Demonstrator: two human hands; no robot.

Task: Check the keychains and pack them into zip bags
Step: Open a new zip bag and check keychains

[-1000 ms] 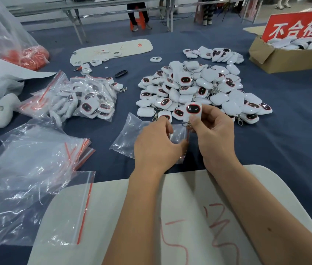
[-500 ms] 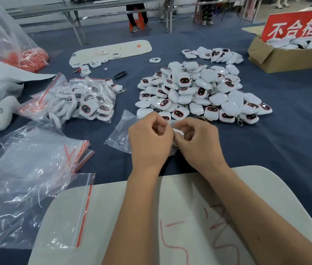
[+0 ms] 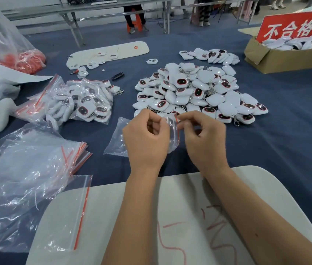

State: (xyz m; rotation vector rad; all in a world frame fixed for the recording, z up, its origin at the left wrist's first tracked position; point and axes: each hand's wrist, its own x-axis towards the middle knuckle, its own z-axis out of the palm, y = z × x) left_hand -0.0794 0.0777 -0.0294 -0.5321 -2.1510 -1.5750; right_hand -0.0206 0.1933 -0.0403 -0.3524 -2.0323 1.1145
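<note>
Both hands, left hand [image 3: 147,142] and right hand [image 3: 205,140], pinch a small zip bag [image 3: 173,131] between them, just before the keychain pile [image 3: 195,92], with bagged keychains [image 3: 78,104] at left.

A cardboard box [image 3: 285,60] with a red sign [image 3: 295,27] sits at upper right. A white board [image 3: 109,52] lies at upper centre, a black tool [image 3: 118,76] just below it. Red bands [image 3: 28,61] fill a bag at upper left. Another white board [image 3: 113,226] with red scribbles lies at the bottom.

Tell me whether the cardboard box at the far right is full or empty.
Full: the cardboard box is heaped above its rim with white keychains, behind a red sign.
</note>
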